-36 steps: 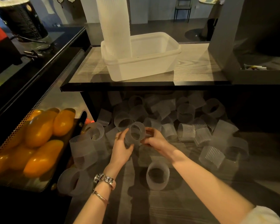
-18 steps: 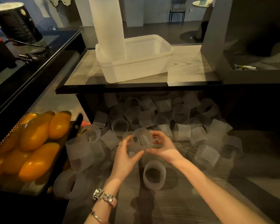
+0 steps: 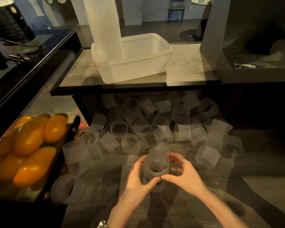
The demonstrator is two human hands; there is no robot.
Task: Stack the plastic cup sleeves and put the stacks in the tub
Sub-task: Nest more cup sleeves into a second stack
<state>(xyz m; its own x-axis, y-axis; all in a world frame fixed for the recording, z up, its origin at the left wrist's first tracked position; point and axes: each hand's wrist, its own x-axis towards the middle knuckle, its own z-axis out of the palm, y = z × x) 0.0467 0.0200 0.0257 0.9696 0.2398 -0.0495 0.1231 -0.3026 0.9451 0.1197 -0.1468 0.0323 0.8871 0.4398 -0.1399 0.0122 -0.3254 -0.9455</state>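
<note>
Here my two hands meet around one sleeve [image 3: 156, 163], held just above the table [image 3: 196, 211] in front of me. My left hand [image 3: 138, 176] cups its left wall and my right hand [image 3: 184, 175] its right; both sets of fingers are curled round it, the thumbs nearly touching at the near rim, so I grip it from both sides. Its axis stands close to upright, the open mouth tipped a little toward me, and I can see down into the scalloped edge. A second sleeve seems to sit under it, between my palms, though the blur there keeps me from being sure whether the two are nested yet. What matters next, I judge, is that this axis stays lined up with whatever goes beneath, because these rings only slide together mouth to mouth. The loose sleeves [image 3: 163, 122] lie scattered beyond my fingertips, away from me and to either side, most on their sides with their axes pointing every way; the nearest upright one [image 3: 130, 143] is just ahead of my left hand, so that hand is the closer for it. The tub [image 3: 164, 51] stands well beyond, up on the shelf [image 3: 187, 66] above the pile, with a tall stack [image 3: 104, 23] already standing in its left end. Oranges [image 3: 30, 140] sit in a tray at my far left.
</note>
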